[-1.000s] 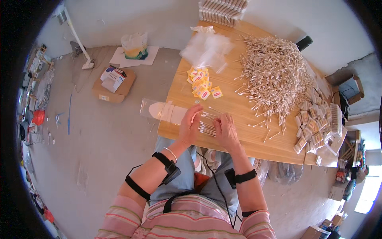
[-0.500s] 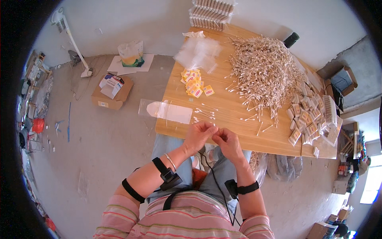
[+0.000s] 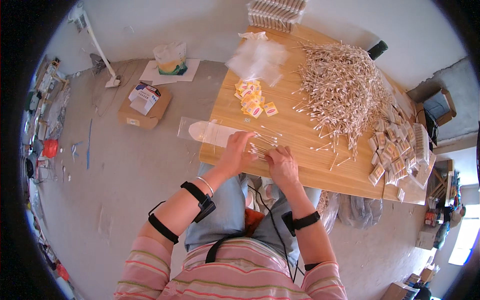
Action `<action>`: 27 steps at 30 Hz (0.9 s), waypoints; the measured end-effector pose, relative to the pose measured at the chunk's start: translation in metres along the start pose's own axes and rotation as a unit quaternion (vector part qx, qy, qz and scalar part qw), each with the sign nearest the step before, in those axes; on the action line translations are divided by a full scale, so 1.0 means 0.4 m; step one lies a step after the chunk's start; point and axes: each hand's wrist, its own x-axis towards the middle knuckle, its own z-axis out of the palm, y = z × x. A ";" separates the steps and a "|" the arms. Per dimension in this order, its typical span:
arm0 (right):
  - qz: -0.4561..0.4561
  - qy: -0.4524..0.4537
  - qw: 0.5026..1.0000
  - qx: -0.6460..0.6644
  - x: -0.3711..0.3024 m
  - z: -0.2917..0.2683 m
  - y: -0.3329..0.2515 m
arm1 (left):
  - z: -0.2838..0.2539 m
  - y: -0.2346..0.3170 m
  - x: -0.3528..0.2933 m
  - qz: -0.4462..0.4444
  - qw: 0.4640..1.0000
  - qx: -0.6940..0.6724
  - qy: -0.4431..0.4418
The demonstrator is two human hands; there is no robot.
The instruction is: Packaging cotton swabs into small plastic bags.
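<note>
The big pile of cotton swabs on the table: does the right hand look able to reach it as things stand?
Probably yes: the pile lies ahead and to the right of the right hand, with only a few loose swabs seen between them.

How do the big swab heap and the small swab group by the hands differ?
The swab heap is large and tangled; the small swab group has fewer, loosely aligned swabs. The swab heap lies farther right; the small swab group lies beside the left hand and right hand. Both are white-tipped, on the wooden table.
</note>
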 end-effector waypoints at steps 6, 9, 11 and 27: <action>-0.021 0.031 0.999 -0.024 0.021 0.024 -0.017 | 0.028 -0.038 -0.008 0.053 0.992 0.072 -0.086; 0.008 0.054 0.998 -0.020 0.011 0.027 0.005 | 0.032 -0.051 -0.005 0.052 0.996 0.053 -0.058; 0.011 0.061 0.998 -0.027 0.007 0.033 0.014 | 0.030 -0.061 0.000 0.065 0.994 0.061 -0.064; 0.018 -0.032 0.982 -0.187 -0.069 -0.079 0.044 | 0.033 -0.052 0.002 0.051 0.996 0.035 -0.069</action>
